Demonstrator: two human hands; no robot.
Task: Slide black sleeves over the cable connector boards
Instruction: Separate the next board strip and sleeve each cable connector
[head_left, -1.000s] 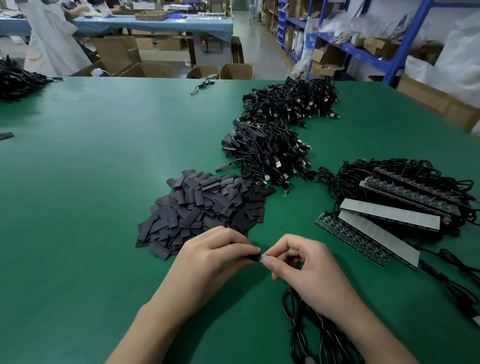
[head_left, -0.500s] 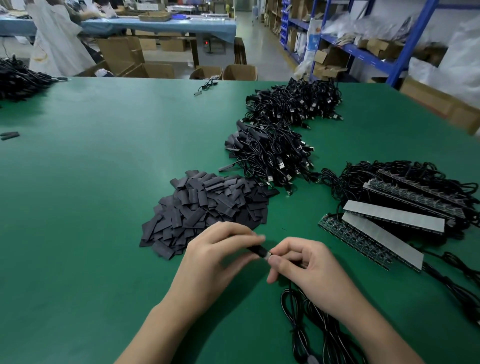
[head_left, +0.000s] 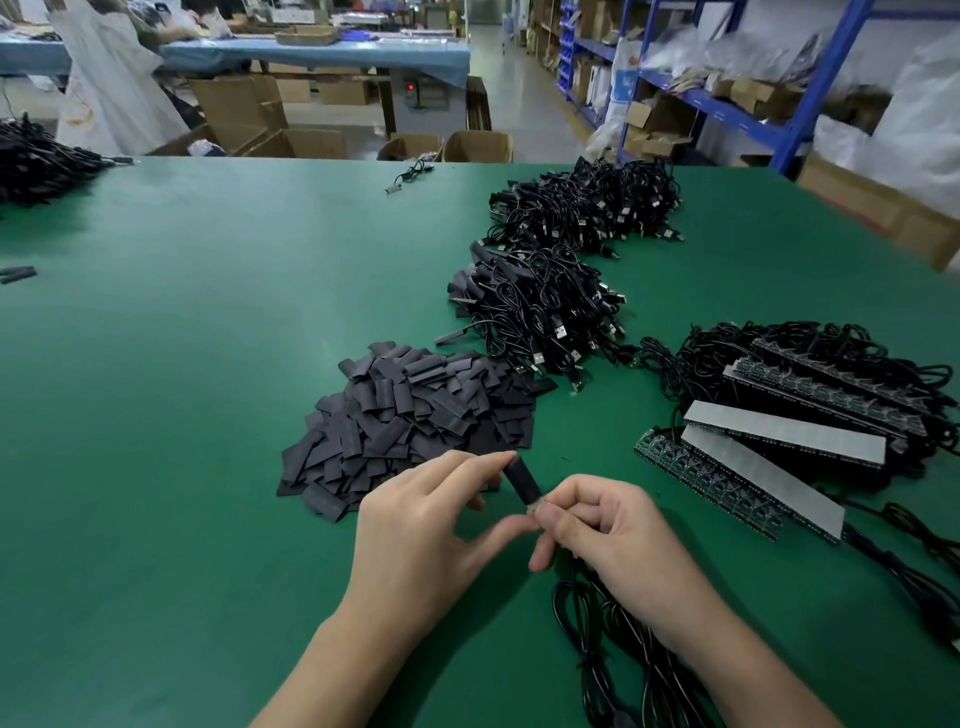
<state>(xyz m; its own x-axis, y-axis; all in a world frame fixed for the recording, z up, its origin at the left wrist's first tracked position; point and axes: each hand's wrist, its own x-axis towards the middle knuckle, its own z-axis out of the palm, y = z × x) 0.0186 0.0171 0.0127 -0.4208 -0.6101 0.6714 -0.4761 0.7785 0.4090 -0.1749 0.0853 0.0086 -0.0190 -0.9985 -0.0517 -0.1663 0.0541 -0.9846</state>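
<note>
One piece is in work at the lower middle of the frame; the left grip has its fingertips on the upper end of a black sleeve, apparently pinching it, while the right grip is curled tight about the sleeve's lower end, where a pale sliver that I take for the connector board shows; the sleeve stands tilted between the two, raised off the green counter; how far the board has gone inside it cannot be told. A loose cable trails from under the right grip toward the bottom edge.

By my reckoning the job is part way along, with much left; just above the left grip lies a large pile of sleeves, unused; at the right of the frame sit strips of boards among tangled wires, seemingly waiting; above the centre a heap of cables has dark sleeved ends poking out on its left side, so these look finished; a further heap lies beyond it, toward the upper right, and its state is too small to judge. For the piece in hand, the sleeve seems partly on; seating it fully is probably what remains.
</note>
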